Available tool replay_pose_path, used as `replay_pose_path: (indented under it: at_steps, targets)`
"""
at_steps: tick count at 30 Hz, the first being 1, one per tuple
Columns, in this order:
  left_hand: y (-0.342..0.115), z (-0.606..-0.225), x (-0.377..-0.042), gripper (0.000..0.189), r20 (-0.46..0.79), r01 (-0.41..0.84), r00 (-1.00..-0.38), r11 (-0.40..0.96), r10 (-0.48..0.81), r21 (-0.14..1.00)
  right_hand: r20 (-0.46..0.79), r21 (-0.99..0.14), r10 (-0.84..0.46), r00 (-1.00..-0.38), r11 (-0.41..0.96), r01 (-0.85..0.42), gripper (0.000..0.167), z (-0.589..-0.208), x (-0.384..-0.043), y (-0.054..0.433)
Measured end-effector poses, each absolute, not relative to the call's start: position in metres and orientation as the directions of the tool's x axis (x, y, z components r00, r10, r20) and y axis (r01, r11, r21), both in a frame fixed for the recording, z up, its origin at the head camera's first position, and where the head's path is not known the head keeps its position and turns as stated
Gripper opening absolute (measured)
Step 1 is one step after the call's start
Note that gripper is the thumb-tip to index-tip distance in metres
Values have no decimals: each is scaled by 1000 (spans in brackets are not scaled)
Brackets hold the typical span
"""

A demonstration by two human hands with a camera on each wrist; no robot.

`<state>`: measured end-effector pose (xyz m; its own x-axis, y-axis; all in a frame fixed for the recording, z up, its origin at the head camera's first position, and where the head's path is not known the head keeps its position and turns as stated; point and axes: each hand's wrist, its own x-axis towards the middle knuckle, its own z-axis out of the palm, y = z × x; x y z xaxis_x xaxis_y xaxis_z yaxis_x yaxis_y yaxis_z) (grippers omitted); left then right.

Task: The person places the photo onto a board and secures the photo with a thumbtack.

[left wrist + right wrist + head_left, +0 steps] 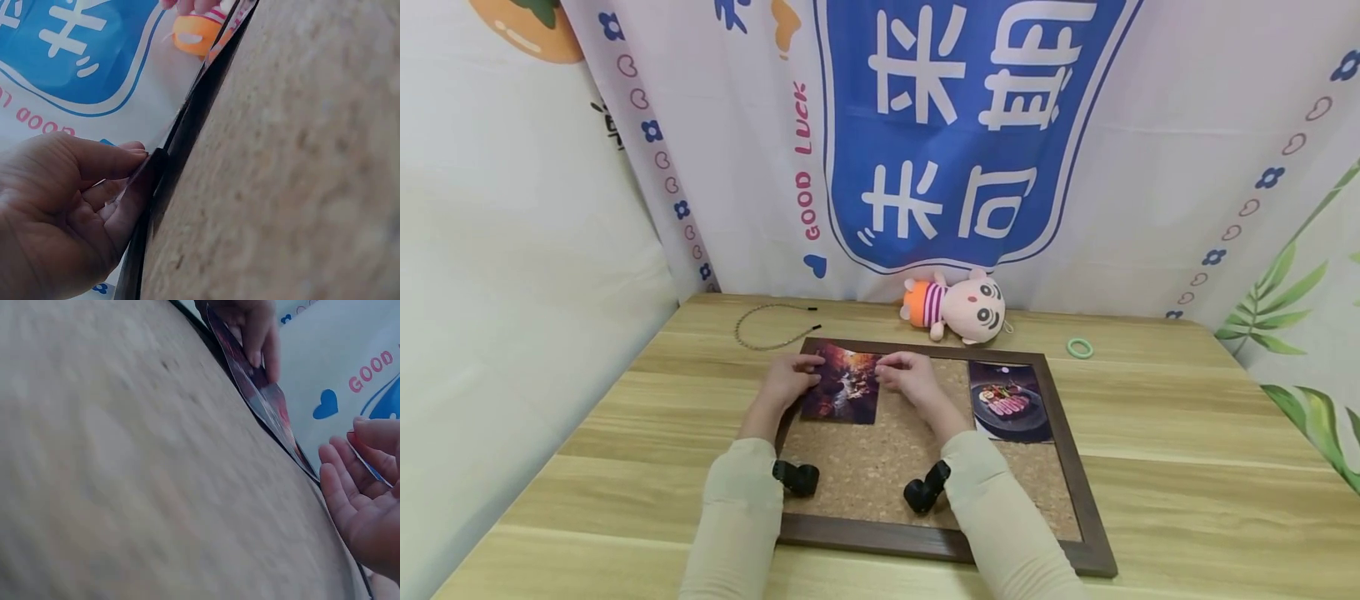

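A photo print (844, 392) of a dark, orange-lit scene lies over the upper left of a framed cork board (917, 483). My left hand (790, 380) pinches its left edge between thumb and fingers, as the left wrist view also shows. At the print's upper right corner, the thumb and forefinger of my right hand (917, 385) come together, while the other fingers (340, 487) stay extended. Seen from the right wrist, the print bows slightly away from the cork. A second photo print (1011, 402), showing sliced meat on a dark plate, lies at the board's right side.
Behind the board a plush doll (958, 306) lies on its side near the back of the wooden table (1195, 450). A thin beaded cord (752, 343) with black ends curves at the back left. A green ring (1079, 348) lies right of the board.
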<state>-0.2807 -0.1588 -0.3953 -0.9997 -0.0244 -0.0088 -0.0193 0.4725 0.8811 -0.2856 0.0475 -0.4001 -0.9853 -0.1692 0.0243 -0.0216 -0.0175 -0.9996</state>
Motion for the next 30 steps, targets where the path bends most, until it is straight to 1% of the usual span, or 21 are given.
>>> replay_pose_path:
  at_steps: [6,11,14,17,24,30]
  targets:
    - [-158,-399,-282,30,17,7,-1000,517,-15,856,49,-997,-211,-976,42,-59,15,-398,-275,43]
    - [-159,-400,-281,29,37,24,-999,550,-13,835,106,-982,-248,-963,129,-141,16,-390,-259,43]
    - [-159,-401,-279,30,29,23,-1000,555,-3,832,156,-961,-262,-952,182,-207,14,-395,-259,44]
    - [-159,-401,-278,30,26,29,-1000,569,13,822,178,-948,-271,-946,209,-238,13,-405,-266,44]
    - [-159,-399,-277,30,27,28,-1000,594,11,804,191,-937,-276,-942,234,-259,12,-413,-273,44]
    - [-158,-396,-278,29,33,34,-999,580,13,814,179,-950,-262,-948,206,-236,14,-411,-273,44]
